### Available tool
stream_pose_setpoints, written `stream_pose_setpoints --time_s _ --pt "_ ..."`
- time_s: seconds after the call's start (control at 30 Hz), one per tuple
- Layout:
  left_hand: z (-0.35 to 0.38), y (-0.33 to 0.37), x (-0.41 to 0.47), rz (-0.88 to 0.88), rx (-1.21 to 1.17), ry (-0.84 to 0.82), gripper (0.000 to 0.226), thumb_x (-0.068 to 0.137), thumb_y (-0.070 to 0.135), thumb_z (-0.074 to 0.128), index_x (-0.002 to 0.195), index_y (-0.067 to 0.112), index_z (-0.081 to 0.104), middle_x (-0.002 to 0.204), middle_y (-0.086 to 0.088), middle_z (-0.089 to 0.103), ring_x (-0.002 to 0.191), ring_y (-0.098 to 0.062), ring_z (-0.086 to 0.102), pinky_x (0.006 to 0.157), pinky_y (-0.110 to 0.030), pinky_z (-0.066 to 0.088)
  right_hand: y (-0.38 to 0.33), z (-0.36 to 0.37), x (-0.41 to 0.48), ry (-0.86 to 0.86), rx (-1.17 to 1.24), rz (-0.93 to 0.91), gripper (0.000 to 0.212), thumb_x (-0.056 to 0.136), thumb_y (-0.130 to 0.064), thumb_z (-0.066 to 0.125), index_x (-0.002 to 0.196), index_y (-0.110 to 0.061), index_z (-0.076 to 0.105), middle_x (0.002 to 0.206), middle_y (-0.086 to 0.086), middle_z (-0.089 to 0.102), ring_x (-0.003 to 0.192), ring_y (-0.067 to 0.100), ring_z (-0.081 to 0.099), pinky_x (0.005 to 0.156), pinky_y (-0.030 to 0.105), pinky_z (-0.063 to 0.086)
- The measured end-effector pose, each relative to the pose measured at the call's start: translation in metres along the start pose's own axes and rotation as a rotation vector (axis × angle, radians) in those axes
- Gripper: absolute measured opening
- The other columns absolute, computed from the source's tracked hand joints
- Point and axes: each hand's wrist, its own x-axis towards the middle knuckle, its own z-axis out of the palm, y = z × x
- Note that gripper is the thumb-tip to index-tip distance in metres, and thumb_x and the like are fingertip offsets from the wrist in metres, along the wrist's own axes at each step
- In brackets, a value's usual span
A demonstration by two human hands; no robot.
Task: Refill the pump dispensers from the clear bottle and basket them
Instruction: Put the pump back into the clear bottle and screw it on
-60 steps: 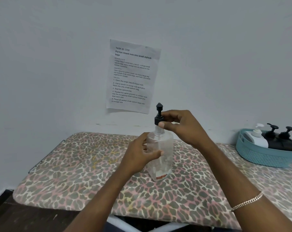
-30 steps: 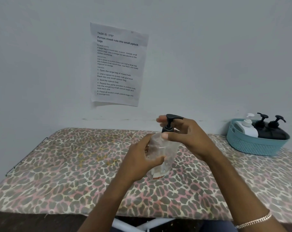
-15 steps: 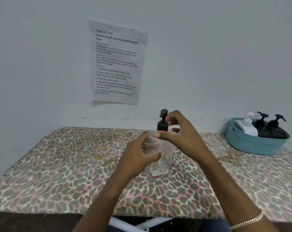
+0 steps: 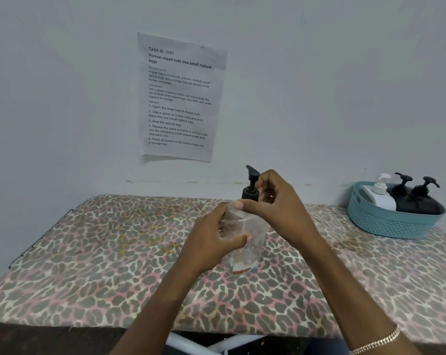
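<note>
I see a printed sheet (image 4: pixel 181 98) stuck on the pale wall (image 4: pixel 319 85) above a leopard-print tabletop (image 4: pixel 109 252).

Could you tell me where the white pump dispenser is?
In the head view, the white pump dispenser sits in the teal basket at far right, left of two black dispensers.

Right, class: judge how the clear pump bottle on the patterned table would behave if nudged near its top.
Likely tippy: the clear bottle is tall and narrow, with a black pump on top. Probably light, since no liquid level shows through it. Its smooth walls may be slippery; the left hand wraps its body.
</note>
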Motion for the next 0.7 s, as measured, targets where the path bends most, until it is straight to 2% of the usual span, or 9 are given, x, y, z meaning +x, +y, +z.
stream_pose_setpoints --time_s 0.07,0.13,0.2,0.3,0.37,0.47,0.57,0.63,0.7 --pt "0.0 0.0 0.0 -0.005 -0.006 -0.007 0.063 0.081 0.042 0.086 0.134 0.05 0.052 0.114 0.022 0.068 0.105 0.007 0.067 0.093 -0.035 0.061 0.001 -0.005 0.001 -0.105 0.045 0.026 0.036 0.083 -0.035 0.088 0.11 -0.029 0.066 0.105 -0.015 0.071 0.099 -0.002 0.066 0.093 0.024 0.052" --pt "0.0 0.001 0.0 -0.008 -0.028 -0.017 0.061 0.081 0.039 0.087 0.134 0.043 0.056 0.115 0.02 0.071 0.104 0.005 0.069 0.093 -0.037 0.061 -0.001 -0.016 0.005 -0.215 0.156 0.031 0.038 0.091 -0.018 0.08 0.127 -0.02 0.069 0.128 -0.008 0.072 0.125 0.008 0.064 0.108 0.038 0.049" --pt "0.0 0.001 0.001 -0.006 -0.039 -0.018 0.062 0.08 0.039 0.087 0.135 0.04 0.058 0.117 0.019 0.072 0.104 0.002 0.07 0.093 -0.039 0.061 -0.002 -0.027 0.009 -0.298 0.24 0.032 0.039 0.095 -0.002 0.071 0.133 -0.01 0.067 0.135 -0.001 0.071 0.131 0.016 0.063 0.113 0.041 0.047" --pt "0.0 -0.001 0.0 0.0 -0.042 -0.012 0.063 0.08 0.043 0.086 0.136 0.041 0.057 0.116 0.018 0.072 0.104 0.001 0.07 0.093 -0.04 0.061 -0.003 -0.028 0.008 -0.377 0.218 0.045 0.04 0.097 0.003 0.066 0.136 -0.009 0.065 0.132 0.001 0.073 0.13 0.017 0.065 0.113 0.041 0.049" --pt "0.001 -0.002 -0.001 -0.007 -0.049 -0.011 0.067 0.078 0.048 0.084 0.138 0.042 0.055 0.118 0.017 0.071 0.105 0.0 0.07 0.093 -0.041 0.061 -0.004 -0.022 0.004 -0.294 0.203 0.056 0.039 0.094 0.002 0.071 0.13 -0.012 0.07 0.125 -0.001 0.076 0.124 0.015 0.069 0.111 0.041 0.052" --pt "0.001 -0.003 -0.001 -0.016 -0.038 -0.011 0.065 0.079 0.048 0.083 0.137 0.043 0.055 0.116 0.019 0.07 0.106 0.0 0.07 0.092 -0.041 0.061 -0.006 -0.003 -0.006 -0.014 0.132 0.039 0.03 0.082 -0.009 0.087 0.108 -0.017 0.077 0.107 -0.006 0.08 0.105 0.01 0.075 0.101 0.041 0.057" --pt "0.002 -0.001 0.0 -0.004 -0.01 -0.007 0.056 0.081 0.042 0.085 0.129 0.045 0.056 0.104 0.028 0.067 0.1 0.007 0.067 0.088 -0.029 0.06 -0.01 0.022 -0.017 0.22 -0.009 0.067 0.038 0.079 -0.031 0.091 0.102 -0.024 0.062 0.1 -0.012 0.07 0.091 -0.001 0.065 0.083 0.022 0.053" --pt "0.002 0.001 0.0 -0.001 -0.01 -0.005 0.058 0.081 0.042 0.086 0.13 0.047 0.056 0.102 0.03 0.065 0.1 0.011 0.065 0.086 -0.024 0.058 -0.009 0.029 -0.02 0.238 -0.038 0.075 0.044 0.08 -0.039 0.089 0.105 -0.027 0.055 0.104 -0.012 0.064 0.094 0.0 0.061 0.079 0.018 0.048" --pt "0.002 0.0 -0.001 -0.004 -0.021 0.001 0.061 0.08 0.043 0.087 0.132 0.048 0.055 0.107 0.026 0.067 0.103 0.01 0.065 0.088 -0.026 0.059 -0.005 0.022 -0.017 0.156 -0.024 0.064 0.044 0.083 -0.041 0.087 0.116 -0.035 0.058 0.11 -0.015 0.065 0.102 -0.002 0.061 0.085 0.016 0.049"
